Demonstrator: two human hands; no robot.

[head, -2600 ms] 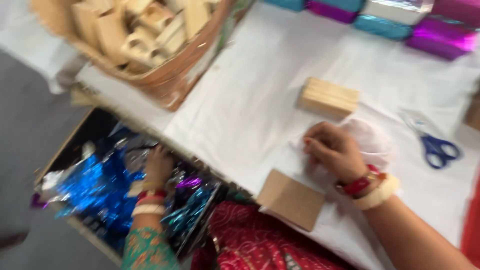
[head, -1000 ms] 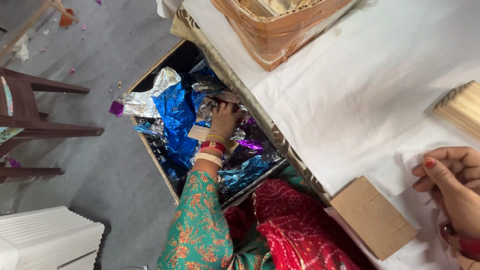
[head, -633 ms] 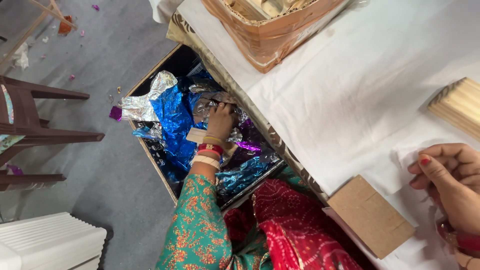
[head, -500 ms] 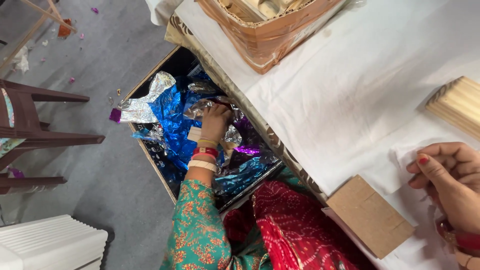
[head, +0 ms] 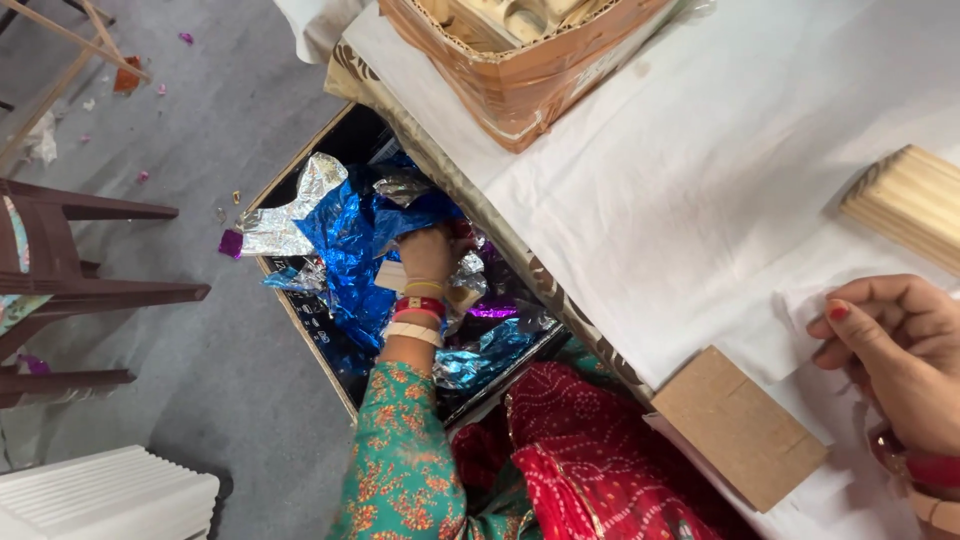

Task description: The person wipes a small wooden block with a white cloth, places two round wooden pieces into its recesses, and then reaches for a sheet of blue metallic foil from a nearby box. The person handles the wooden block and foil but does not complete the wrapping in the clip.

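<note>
Left hand (head: 428,255) in box (head: 300,320) (shiny foil (head: 350,240)).

Light: bright, even, soft | Shadows: faint under the wooden block (head: 905,205) on the bench (head: 700,180) | Glare: glints flashing off crumpled foil (head: 350,235) in the box | Blur: mild softness throughout, right hand (head: 895,355) slightly smeared | Edges: no obvious warping

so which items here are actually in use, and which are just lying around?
In use: left hand in the box of foil sheets; right hand on the white sheet.
Lying about: wooden block, cardboard piece, carton of wooden parts, stool.
</note>
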